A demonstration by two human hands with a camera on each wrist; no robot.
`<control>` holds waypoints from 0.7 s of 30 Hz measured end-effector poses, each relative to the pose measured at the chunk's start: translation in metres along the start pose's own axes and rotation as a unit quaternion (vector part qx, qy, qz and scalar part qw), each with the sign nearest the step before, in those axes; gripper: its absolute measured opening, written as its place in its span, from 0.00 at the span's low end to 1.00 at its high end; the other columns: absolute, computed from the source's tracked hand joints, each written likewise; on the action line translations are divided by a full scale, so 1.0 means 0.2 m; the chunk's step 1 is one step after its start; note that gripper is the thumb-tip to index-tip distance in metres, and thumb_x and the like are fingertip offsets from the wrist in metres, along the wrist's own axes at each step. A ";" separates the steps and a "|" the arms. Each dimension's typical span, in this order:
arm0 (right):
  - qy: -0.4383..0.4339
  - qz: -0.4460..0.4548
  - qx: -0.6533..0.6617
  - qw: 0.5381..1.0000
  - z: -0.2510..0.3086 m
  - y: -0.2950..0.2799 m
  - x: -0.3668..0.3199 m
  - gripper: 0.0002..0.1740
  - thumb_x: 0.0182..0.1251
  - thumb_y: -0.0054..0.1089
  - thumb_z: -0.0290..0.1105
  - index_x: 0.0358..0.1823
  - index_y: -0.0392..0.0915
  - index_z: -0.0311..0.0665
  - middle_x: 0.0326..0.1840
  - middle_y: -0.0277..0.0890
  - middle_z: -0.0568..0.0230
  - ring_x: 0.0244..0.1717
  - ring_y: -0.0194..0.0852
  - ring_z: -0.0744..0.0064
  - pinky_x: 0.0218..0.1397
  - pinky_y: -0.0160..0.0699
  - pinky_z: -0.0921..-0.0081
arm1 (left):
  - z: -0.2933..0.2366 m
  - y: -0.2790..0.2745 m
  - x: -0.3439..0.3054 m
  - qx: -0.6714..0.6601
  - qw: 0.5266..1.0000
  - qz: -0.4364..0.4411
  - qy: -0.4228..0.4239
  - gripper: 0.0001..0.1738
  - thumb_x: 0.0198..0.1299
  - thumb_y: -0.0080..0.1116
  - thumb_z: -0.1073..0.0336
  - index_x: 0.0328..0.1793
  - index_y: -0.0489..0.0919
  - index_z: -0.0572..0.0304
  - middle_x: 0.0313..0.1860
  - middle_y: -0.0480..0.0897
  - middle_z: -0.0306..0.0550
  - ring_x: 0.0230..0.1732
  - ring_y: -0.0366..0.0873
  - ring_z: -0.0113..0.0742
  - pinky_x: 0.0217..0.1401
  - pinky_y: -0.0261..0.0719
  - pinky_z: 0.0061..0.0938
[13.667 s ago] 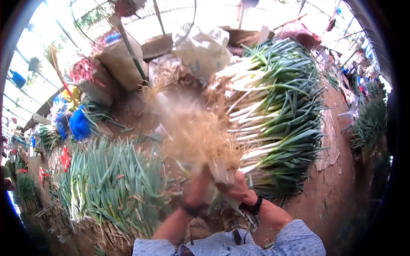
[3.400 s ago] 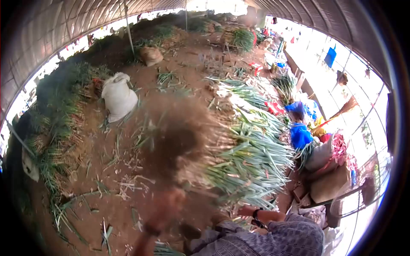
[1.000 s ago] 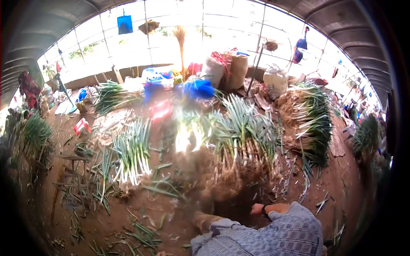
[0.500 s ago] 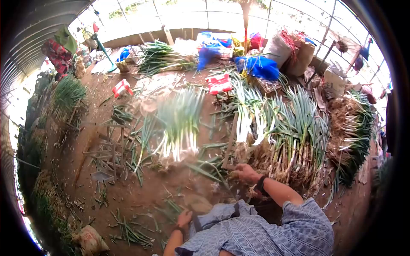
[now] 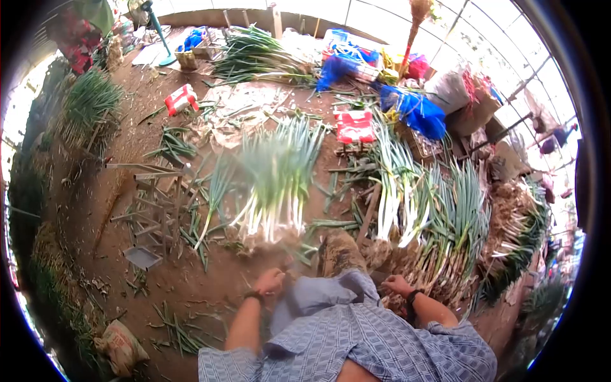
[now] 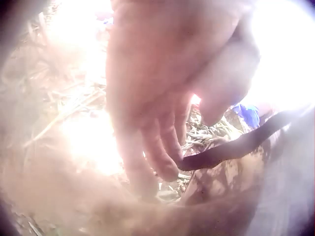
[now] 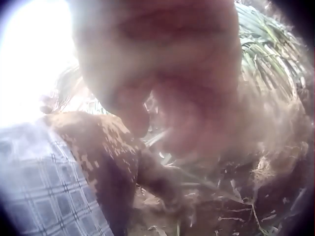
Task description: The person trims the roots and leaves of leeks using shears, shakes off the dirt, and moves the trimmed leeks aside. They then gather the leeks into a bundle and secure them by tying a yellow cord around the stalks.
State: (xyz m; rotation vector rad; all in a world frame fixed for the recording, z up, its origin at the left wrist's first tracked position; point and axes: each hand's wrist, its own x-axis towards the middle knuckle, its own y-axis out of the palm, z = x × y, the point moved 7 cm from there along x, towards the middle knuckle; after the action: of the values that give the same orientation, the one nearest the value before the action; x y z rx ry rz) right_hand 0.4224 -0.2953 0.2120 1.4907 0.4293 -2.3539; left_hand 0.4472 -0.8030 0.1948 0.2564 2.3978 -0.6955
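My left hand (image 5: 270, 280) hangs beside my left thigh, over the soil. In the left wrist view its fingers (image 6: 160, 152) point down, loosely bent, the thumb apart from them. A dark strap (image 6: 226, 153) runs up to the fingertips there. Low by my right leg is my right hand (image 5: 398, 285), near the roots of a row of green onions (image 5: 455, 216). The right wrist view shows its fingers (image 7: 182, 123) loosely curled and blurred, with nothing seen in them. Ahead, a bunch of green onions (image 5: 273, 184) lies roots toward me, partly blurred.
A brown, stained boot (image 5: 340, 253) stands between the onion rows. A metal frame (image 5: 159, 197) is at left. Red-and-white packages (image 5: 354, 126), blue plastic (image 5: 417, 113) and filled sacks (image 5: 450, 89) lie farther back. More onions (image 5: 515, 229) are stacked at right.
Earlier both hands held an onion bundle, roots up; now neither does. Over the last half second the right hand drew back from the onion row toward my leg; the left moved forward.
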 end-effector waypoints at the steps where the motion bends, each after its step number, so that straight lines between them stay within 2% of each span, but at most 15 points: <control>1: 0.008 -0.005 -0.025 1.000 0.05 0.01 0.01 0.24 0.61 0.70 0.38 0.50 0.75 0.27 0.27 0.78 0.61 0.21 0.74 0.71 0.20 0.68 0.76 | 0.01 -0.01 0.07 0.008 1.000 0.015 -0.002 0.21 0.64 0.55 0.55 0.50 0.82 0.67 0.42 0.85 0.57 0.44 0.84 0.47 0.48 0.79 0.37; 4: -0.019 -0.015 -0.096 0.995 0.25 -0.02 0.19 0.25 0.61 0.69 0.40 0.50 0.77 0.26 0.30 0.80 0.59 0.24 0.76 0.71 0.23 0.71 0.77 | 0.00 0.03 0.23 -0.082 0.991 0.077 -0.077 0.20 0.63 0.55 0.55 0.50 0.82 0.65 0.43 0.85 0.57 0.45 0.83 0.49 0.49 0.78 0.37; 5: -0.037 -0.022 -0.163 0.986 0.36 -0.04 0.31 0.25 0.61 0.67 0.42 0.48 0.78 0.24 0.34 0.82 0.57 0.29 0.79 0.71 0.29 0.76 0.76 | -0.02 0.03 0.27 -0.067 0.993 0.075 -0.056 0.20 0.63 0.55 0.54 0.50 0.83 0.63 0.43 0.85 0.57 0.46 0.83 0.50 0.50 0.78 0.39; 6: -0.054 -0.023 -0.187 0.981 0.45 -0.09 0.39 0.25 0.61 0.67 0.42 0.48 0.79 0.24 0.35 0.82 0.56 0.30 0.80 0.70 0.30 0.78 0.75 | -0.04 0.03 0.31 -0.053 0.995 0.072 -0.036 0.20 0.63 0.54 0.53 0.49 0.83 0.62 0.44 0.85 0.57 0.47 0.82 0.51 0.52 0.77 0.41; 7: -0.072 -0.023 -0.214 0.974 0.67 -0.10 0.43 0.25 0.61 0.66 0.42 0.48 0.79 0.24 0.37 0.83 0.56 0.31 0.81 0.70 0.31 0.79 0.75 | -0.07 0.05 0.35 -0.041 0.997 0.067 -0.017 0.20 0.62 0.53 0.52 0.48 0.83 0.60 0.45 0.85 0.57 0.48 0.82 0.53 0.53 0.76 0.42; 8: -0.091 -0.021 -0.244 0.965 0.92 -0.10 0.47 0.25 0.61 0.66 0.42 0.48 0.80 0.24 0.38 0.83 0.56 0.32 0.81 0.70 0.32 0.80 0.74 | -0.06 0.06 0.40 -0.058 0.996 0.067 -0.033 0.20 0.62 0.53 0.52 0.48 0.83 0.60 0.45 0.85 0.57 0.48 0.82 0.53 0.53 0.76 0.42; 9: -0.052 -0.017 -0.195 0.979 1.07 -0.12 0.57 0.25 0.61 0.66 0.42 0.48 0.79 0.25 0.38 0.83 0.56 0.33 0.82 0.71 0.31 0.82 0.73 | -0.04 0.09 0.45 -0.077 0.994 0.067 -0.049 0.20 0.62 0.53 0.52 0.47 0.83 0.59 0.45 0.85 0.57 0.48 0.82 0.53 0.53 0.76 0.42; 10: -0.063 -0.010 -0.232 0.971 1.27 -0.16 0.68 0.23 0.61 0.65 0.42 0.47 0.80 0.26 0.39 0.83 0.55 0.34 0.82 0.70 0.30 0.82 0.74 | -0.05 0.11 0.51 -0.099 0.991 0.064 -0.066 0.20 0.62 0.53 0.52 0.47 0.83 0.59 0.45 0.85 0.57 0.49 0.81 0.54 0.53 0.76 0.43; 12: -0.098 -0.011 -0.283 0.954 1.68 -0.25 0.94 0.23 0.62 0.66 0.43 0.47 0.80 0.27 0.40 0.83 0.55 0.34 0.82 0.69 0.31 0.83 0.74 | -0.17 0.01 0.58 -0.129 0.984 -0.003 -0.120 0.20 0.62 0.53 0.51 0.47 0.84 0.58 0.46 0.85 0.57 0.51 0.81 0.55 0.55 0.76 0.43; 13: -0.134 0.030 -0.327 0.935 1.87 -0.29 1.13 0.25 0.62 0.66 0.44 0.48 0.79 0.26 0.40 0.84 0.54 0.34 0.82 0.67 0.33 0.82 0.73 | -0.28 -0.04 0.58 -0.135 0.979 -0.030 -0.151 0.20 0.61 0.54 0.50 0.47 0.84 0.57 0.47 0.85 0.57 0.52 0.81 0.55 0.56 0.77 0.43; 14: -0.183 0.034 -0.360 0.914 2.08 -0.34 1.29 0.25 0.61 0.68 0.44 0.46 0.80 0.26 0.36 0.84 0.55 0.33 0.82 0.67 0.34 0.81 0.69 | -0.39 -0.05 0.65 -0.145 0.970 -0.066 -0.183 0.21 0.61 0.54 0.50 0.47 0.85 0.57 0.47 0.85 0.57 0.53 0.81 0.54 0.56 0.77 0.43; 17: -0.140 0.107 -0.541 0.822 2.63 -0.40 1.68 0.26 0.59 0.66 0.50 0.36 0.82 0.29 0.29 0.82 0.52 0.31 0.81 0.63 0.36 0.78 0.65 | -0.56 0.04 0.71 -0.116 0.932 -0.159 -0.305 0.19 0.58 0.57 0.51 0.45 0.85 0.56 0.45 0.85 0.58 0.51 0.81 0.55 0.55 0.77 0.44; 18: -0.129 0.136 -0.598 0.779 2.82 -0.38 1.75 0.27 0.59 0.65 0.52 0.32 0.82 0.29 0.27 0.81 0.51 0.29 0.81 0.61 0.36 0.77 0.64 | -0.65 0.02 0.71 -0.107 0.929 -0.163 -0.314 0.19 0.58 0.57 0.51 0.44 0.85 0.56 0.44 0.85 0.57 0.50 0.81 0.55 0.55 0.77 0.45; 19: -0.138 0.173 -0.617 0.755 2.94 -0.36 1.82 0.28 0.58 0.64 0.55 0.27 0.81 0.31 0.25 0.79 0.51 0.28 0.79 0.57 0.37 0.75 0.62 | -0.77 -0.03 0.72 -0.102 0.926 -0.169 -0.321 0.18 0.57 0.58 0.51 0.43 0.85 0.57 0.44 0.85 0.57 0.50 0.81 0.56 0.54 0.78 0.46; 21: -0.226 0.305 -0.651 0.657 3.07 -0.38 2.08 0.24 0.59 0.64 0.53 0.33 0.81 0.36 0.31 0.80 0.52 0.35 0.78 0.56 0.38 0.74 0.60 | -0.91 0.00 0.78 -0.103 0.928 -0.154 -0.324 0.16 0.56 0.59 0.53 0.41 0.84 0.57 0.41 0.84 0.57 0.48 0.80 0.58 0.52 0.77 0.48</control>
State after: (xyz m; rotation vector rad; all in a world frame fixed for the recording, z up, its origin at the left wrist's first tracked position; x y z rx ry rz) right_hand -0.2761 -0.5269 0.0924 0.2159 0.9686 -1.1284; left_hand 0.2310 -0.7021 0.2200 -0.3946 1.8539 -0.5433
